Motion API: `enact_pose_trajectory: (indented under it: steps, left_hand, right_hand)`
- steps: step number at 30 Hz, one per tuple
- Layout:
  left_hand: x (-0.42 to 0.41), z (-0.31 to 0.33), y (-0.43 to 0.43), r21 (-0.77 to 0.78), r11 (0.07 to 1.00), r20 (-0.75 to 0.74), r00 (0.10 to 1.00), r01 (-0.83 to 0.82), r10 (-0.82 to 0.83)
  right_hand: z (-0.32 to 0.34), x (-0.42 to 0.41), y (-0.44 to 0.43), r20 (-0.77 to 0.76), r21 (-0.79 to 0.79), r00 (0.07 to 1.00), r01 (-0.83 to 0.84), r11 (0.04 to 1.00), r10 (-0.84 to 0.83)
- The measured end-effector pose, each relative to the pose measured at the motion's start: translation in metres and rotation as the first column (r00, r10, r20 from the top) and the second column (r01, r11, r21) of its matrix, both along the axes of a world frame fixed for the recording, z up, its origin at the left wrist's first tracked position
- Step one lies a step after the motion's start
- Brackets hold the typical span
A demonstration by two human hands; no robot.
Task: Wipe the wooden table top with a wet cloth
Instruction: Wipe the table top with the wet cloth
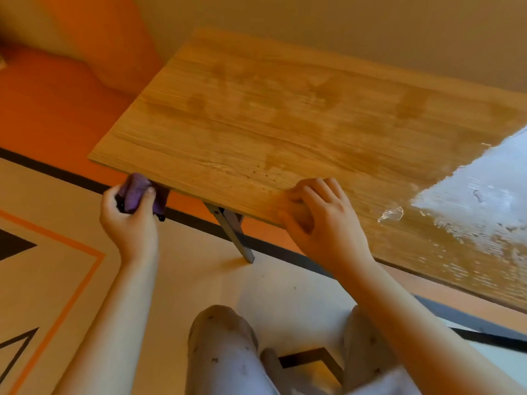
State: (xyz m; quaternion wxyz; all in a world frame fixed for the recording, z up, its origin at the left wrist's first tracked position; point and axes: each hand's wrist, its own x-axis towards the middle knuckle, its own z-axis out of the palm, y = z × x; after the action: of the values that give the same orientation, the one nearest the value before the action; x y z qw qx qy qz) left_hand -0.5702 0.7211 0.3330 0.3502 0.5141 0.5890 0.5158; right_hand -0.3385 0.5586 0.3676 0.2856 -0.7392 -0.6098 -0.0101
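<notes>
The bench (256, 124) runs out past the right edge of the view, and a white glare (484, 189) there drowns its grain. Most of the purple cloth (134, 195) is buried in the left hand (128, 220), so its shape cannot be told. The right hand (322, 220) curls its fingertips out of sight, leaving its hold on the bench edge unclear.

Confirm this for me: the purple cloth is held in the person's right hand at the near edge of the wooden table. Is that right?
Not quite. The head view shows the purple cloth held in the left hand, not the right, at the near edge of the wooden table. The right hand rests on the table top with curled fingers and no cloth.
</notes>
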Motion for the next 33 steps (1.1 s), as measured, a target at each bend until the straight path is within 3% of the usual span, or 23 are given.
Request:
enact_pose_trajectory:
  steps: [7,13,17,23,27,33]
  left_hand:
    - [-0.025,0.014,0.041,-0.207,0.976,0.02,0.997,-0.074,0.08]
    - [-0.035,0.031,0.038,-0.224,0.965,-0.006,0.99,0.139,-0.144]
    - [-0.064,0.034,0.082,-0.254,0.964,-0.041,0.995,0.079,-0.092]
    - [-0.085,0.031,0.106,-0.299,0.94,-0.043,0.982,0.162,-0.183]
    - [-0.087,0.049,0.135,-0.337,0.94,-0.012,0.998,0.049,-0.056]
    - [-0.093,0.074,0.182,-0.512,0.777,0.021,0.91,0.366,-0.414]
  right_hand:
    - [0.013,-0.015,0.007,-0.015,-0.071,0.989,0.143,0.987,-0.145]
    - [0.022,-0.041,0.02,0.034,-0.115,0.937,0.348,0.93,-0.346]
    - [0.022,-0.049,0.025,0.06,-0.171,0.916,0.402,0.9,-0.397]
    - [0.035,-0.061,0.045,-0.028,-0.173,0.848,0.518,0.838,-0.529]
    - [0.045,-0.084,0.097,-0.132,-0.125,0.91,0.378,0.917,-0.393]
    - [0.036,-0.115,0.196,-0.12,-0.149,0.985,0.101,0.984,-0.12]
